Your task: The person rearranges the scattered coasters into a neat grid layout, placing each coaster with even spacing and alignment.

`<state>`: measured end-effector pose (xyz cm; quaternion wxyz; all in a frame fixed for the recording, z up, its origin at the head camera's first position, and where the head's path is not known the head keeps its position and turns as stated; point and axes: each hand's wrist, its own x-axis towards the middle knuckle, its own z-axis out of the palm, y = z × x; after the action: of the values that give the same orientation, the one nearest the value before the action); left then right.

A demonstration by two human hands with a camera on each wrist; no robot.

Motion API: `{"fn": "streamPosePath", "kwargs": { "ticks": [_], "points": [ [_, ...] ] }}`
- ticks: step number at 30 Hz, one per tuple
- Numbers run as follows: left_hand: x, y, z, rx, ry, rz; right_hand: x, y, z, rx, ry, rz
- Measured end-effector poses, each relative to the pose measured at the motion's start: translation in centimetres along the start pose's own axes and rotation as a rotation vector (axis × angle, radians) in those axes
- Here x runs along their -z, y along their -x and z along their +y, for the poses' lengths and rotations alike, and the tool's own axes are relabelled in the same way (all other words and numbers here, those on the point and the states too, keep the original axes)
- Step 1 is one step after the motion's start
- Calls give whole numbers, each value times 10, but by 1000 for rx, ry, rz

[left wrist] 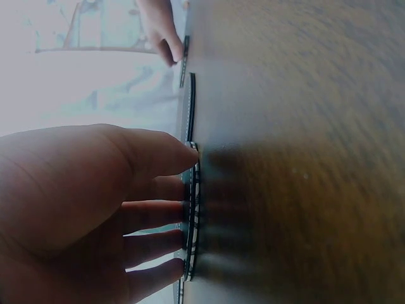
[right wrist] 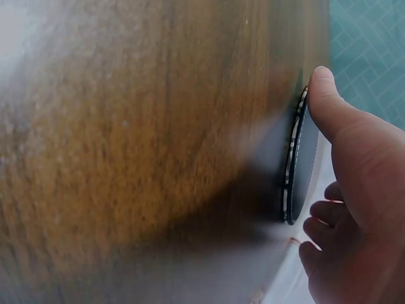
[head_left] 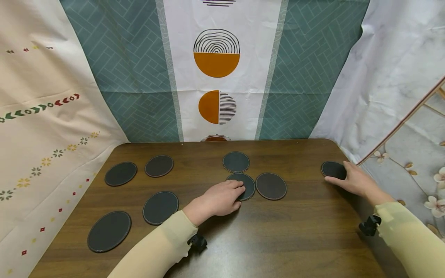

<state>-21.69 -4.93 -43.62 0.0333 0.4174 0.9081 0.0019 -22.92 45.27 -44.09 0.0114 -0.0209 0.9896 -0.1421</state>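
Left hand (head_left: 222,197) relaxed, fingers and thumb resting on the middle disc (head_left: 248,183); right hand (head_left: 356,179) spread around the far-right disc (head_left: 332,170), thumb by its near edge, a firm hold hard to tell! One careless shove could jam the middle disc into its far neighbour (head_left: 236,161) or right neighbour (head_left: 271,186), while four left-side discs (head_left: 160,207) lie flat on the bench (head_left: 278,231), no container in sight.

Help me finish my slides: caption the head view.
Left hand on one dark disc, right hand at another disc, six more discs on the brown table.
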Motion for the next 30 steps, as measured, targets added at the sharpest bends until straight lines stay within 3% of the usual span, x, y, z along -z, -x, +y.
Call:
{"fn": "streamPosePath", "kwargs": {
  "ticks": [14,30],
  "points": [
    [0,0,-1,-6,-7,15,-1,2,7,-49,3,-47],
    [2,1,2,7,-2,-9,0,4,9,-38,-6,-32]
  ]
}}
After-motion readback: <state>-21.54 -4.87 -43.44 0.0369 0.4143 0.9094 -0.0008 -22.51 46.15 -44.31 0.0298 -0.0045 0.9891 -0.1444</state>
